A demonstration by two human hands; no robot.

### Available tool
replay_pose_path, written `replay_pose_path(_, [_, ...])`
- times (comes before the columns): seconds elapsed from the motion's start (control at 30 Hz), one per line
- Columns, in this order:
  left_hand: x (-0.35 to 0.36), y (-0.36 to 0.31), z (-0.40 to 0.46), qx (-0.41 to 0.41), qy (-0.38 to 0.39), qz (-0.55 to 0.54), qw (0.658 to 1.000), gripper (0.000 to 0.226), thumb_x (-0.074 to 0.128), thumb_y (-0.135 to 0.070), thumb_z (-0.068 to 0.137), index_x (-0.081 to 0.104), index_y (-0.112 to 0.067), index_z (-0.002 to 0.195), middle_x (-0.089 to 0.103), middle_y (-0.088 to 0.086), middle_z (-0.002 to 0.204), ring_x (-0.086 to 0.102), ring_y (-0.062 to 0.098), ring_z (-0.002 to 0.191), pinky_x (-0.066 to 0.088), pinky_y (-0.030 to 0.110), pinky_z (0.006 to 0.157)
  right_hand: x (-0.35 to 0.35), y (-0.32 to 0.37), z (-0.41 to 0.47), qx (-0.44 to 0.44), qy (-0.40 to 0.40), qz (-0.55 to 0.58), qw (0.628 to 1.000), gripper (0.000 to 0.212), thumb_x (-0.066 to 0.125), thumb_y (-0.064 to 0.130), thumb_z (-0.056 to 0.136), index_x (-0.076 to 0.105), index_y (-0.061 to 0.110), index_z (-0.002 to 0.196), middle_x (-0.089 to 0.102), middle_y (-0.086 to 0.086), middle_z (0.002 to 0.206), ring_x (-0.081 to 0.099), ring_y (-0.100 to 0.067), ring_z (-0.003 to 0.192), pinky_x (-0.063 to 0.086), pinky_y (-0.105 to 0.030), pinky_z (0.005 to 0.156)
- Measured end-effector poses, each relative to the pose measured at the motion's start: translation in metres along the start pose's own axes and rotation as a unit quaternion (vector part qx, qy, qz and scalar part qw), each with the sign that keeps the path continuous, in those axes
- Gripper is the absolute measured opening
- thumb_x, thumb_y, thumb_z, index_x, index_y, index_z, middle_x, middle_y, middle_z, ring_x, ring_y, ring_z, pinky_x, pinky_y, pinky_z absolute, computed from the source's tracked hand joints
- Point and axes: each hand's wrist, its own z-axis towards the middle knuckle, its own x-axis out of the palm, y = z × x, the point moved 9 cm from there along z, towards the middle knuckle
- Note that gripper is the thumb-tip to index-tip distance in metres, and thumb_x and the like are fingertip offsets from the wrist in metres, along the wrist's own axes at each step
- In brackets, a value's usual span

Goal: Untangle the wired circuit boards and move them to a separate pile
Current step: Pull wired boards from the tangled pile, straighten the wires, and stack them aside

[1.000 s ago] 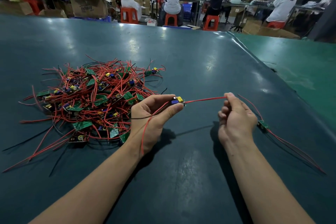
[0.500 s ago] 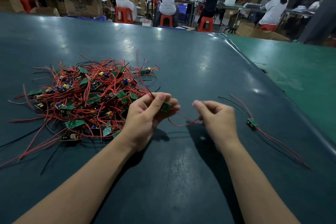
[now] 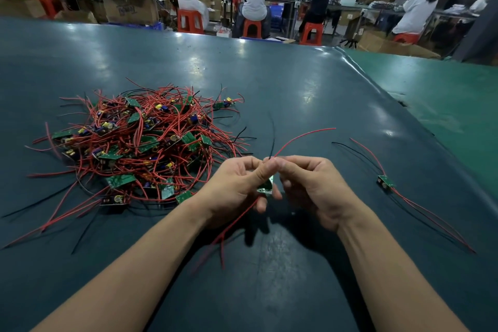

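A small green circuit board (image 3: 265, 185) is held above the table (image 3: 296, 83), pinched between the left hand (image 3: 237, 186) and right hand (image 3: 310, 186), fingers curled. Its red wires (image 3: 301, 137) should be drawn straight before release. Open room lies rightward beside the separated board (image 3: 386, 181), short of the table edge; the tangled pile (image 3: 140, 140) lies left.

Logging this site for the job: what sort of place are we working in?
Most likely an electronics assembly workshop: a tangled pile of wired circuit boards on a green-covered table, and capped workers on red stools at benches behind, among cardboard boxes.
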Motion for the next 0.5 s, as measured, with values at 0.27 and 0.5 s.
replay_pose_path(0.27, [-0.002,-0.001,0.001,0.005,-0.014,0.023,1.0,0.063,0.056,-0.04,0.082,0.051,0.017,0.107,0.069,0.015,0.064,0.056,0.016,0.036,0.043,0.019,0.039,-0.001,-0.004,0.004,-0.012,-0.05,0.019,0.998,0.028,0.083,0.035,0.056,0.079,0.016,0.075,0.051,0.004,0.05,0.042,-0.005,0.041,0.031,-0.018,0.042])
replay_pose_path(0.5, [-0.002,0.002,0.004,-0.007,0.016,-0.012,1.0,0.027,0.061,-0.028,0.082,0.06,-0.001,0.088,0.07,0.015,0.068,0.058,0.016,0.039,0.045,0.019,0.042,-0.006,-0.005,0.007,-0.029,-0.089,0.07,0.993,0.018,0.083,0.031,0.053,0.075,0.018,0.062,0.058,0.006,0.053,0.046,-0.002,0.042,0.033,-0.016,0.042])
